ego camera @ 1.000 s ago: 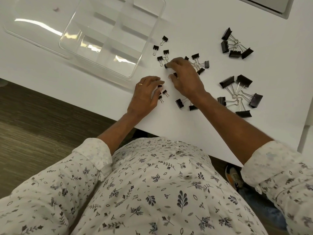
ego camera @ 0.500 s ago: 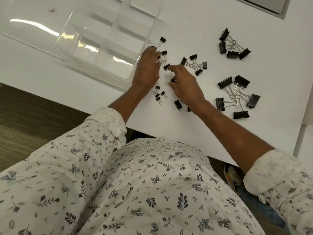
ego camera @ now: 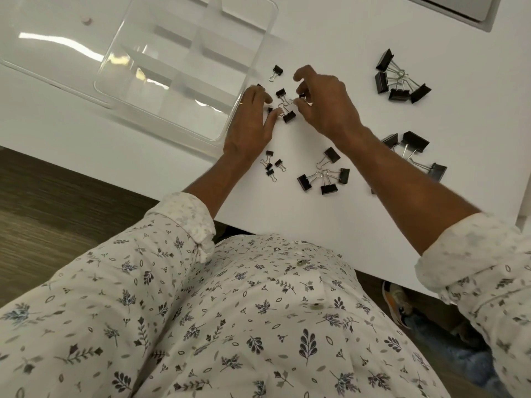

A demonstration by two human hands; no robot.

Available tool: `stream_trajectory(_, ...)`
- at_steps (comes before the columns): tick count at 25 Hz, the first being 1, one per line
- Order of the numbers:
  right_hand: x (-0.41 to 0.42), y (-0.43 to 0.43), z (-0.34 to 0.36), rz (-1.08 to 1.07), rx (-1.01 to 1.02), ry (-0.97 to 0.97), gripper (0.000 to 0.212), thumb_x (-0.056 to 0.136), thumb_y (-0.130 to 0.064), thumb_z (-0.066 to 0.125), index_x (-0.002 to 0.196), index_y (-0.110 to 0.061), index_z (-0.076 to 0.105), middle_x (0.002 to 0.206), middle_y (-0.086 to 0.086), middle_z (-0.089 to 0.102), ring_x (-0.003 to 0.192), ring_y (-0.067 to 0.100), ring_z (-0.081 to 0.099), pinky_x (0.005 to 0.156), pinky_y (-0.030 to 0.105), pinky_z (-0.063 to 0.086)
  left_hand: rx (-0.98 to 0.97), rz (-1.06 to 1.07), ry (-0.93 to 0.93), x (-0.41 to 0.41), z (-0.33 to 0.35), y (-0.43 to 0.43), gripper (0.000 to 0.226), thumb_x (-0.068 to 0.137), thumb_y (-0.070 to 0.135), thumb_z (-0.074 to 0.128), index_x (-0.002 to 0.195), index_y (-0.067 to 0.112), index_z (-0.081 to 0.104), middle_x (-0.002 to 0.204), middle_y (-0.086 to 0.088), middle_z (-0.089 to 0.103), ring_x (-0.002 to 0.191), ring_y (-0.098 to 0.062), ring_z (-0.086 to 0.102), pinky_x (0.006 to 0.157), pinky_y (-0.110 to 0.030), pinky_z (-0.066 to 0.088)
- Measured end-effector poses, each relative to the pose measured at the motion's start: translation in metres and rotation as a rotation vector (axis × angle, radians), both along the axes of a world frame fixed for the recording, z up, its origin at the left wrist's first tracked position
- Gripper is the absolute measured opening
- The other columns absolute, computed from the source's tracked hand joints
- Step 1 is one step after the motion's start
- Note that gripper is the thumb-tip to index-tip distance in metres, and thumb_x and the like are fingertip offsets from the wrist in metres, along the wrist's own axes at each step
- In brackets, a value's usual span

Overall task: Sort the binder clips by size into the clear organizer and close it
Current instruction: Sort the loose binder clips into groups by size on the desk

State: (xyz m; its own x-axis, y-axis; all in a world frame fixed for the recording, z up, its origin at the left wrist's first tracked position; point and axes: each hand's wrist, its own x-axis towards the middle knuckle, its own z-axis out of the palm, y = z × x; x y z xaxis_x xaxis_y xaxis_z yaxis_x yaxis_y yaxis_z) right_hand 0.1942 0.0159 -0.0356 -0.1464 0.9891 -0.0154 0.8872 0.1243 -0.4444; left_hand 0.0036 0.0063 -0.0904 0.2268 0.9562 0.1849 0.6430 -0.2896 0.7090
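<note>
We've got the clear organizer [ego camera: 186, 53] on the table [ego camera: 330, 33], its lid [ego camera: 43, 47] flat on its left. Our L hand [ego camera: 247, 124] sits just beside the organizer's right wall, fingers curled over a tiny clip [ego camera: 270, 110]; can't tell if it's gripped. Our R hand [ego camera: 327, 107], further right of the organizer, pinches a black clip [ego camera: 302, 95] btw thumb & fingertip. Med. clips [ego camera: 288, 116] lie btw both hands. Small clips [ego camera: 269, 153] lie near the organizer's near-right corner, large clips [ego camera: 398, 94] well right of it.

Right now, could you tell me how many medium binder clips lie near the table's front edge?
4 medium clips in one cluster: far one, left one, near one, right one. None looks hidden.
</note>
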Motion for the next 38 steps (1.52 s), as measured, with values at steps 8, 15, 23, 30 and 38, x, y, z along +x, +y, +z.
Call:
stream_trajectory(8,-0.003,0.034,0.000,0.122,-0.022,-0.058,0.039,0.089,-0.001,0.052,0.124,-0.016,0.060,0.112,0.003,0.070,0.100,0.023,0.066,0.083,0.042,0.056,-0.077,0.010,-0.206,0.001,0.001,-0.008,0.044,0.102,0.001,0.044,0.146,0.003,0.044,0.140,-0.011,0.054,0.130,-0.018,0.053,0.113,-0.031,0.043)
stream_trajectory(15,0.003,0.062,-0.002,0.113,-0.061,-0.107,0.044,0.091,0.006,0.050,0.126,-0.018,0.065,0.124,0.007,0.063,0.106,0.027,0.064,0.087,0.045,0.054,-0.175,0.051,-0.293,0.009,0.005,-0.015,0.064,0.095,-0.009,0.038,0.156,0.007,0.030,0.142,-0.005,0.052,0.132,-0.013,0.053,0.111,-0.017,0.041)
stream_trajectory(23,-0.002,0.068,0.003,0.318,-0.100,-0.210,0.046,0.092,0.010,0.048,0.121,-0.017,0.070,0.123,0.012,0.063,0.106,0.032,0.060,0.082,0.044,0.053,-0.138,0.079,-0.226,0.007,0.002,-0.013,0.059,0.097,0.001,0.053,0.153,0.011,0.037,0.138,-0.002,0.055,0.116,0.004,0.052,0.102,-0.013,0.043)
stream_trajectory(30,0.006,0.032,0.016,0.052,-0.084,-0.062,0.032,0.096,-0.008,0.054,0.121,-0.022,0.068,0.116,0.003,0.070,0.105,0.023,0.065,0.089,0.042,0.053,-0.089,0.030,-0.222,0.010,0.002,-0.010,0.051,0.095,-0.003,0.049,0.145,0.005,0.047,0.136,-0.006,0.057,0.120,-0.013,0.057,0.105,-0.022,0.047)
stream_trajectory(38,-0.021,-0.035,-0.005,-0.021,-0.128,-0.015,0.017,0.092,-0.014,0.067,0.107,-0.007,0.070,0.114,0.011,0.064,0.104,0.028,0.060,0.082,0.036,0.049,-0.193,-0.032,-0.217,0.014,0.009,-0.008,0.080,0.085,-0.020,0.033,0.159,0.012,0.029,0.142,-0.005,0.055,0.135,-0.001,0.045,0.108,-0.012,0.039)
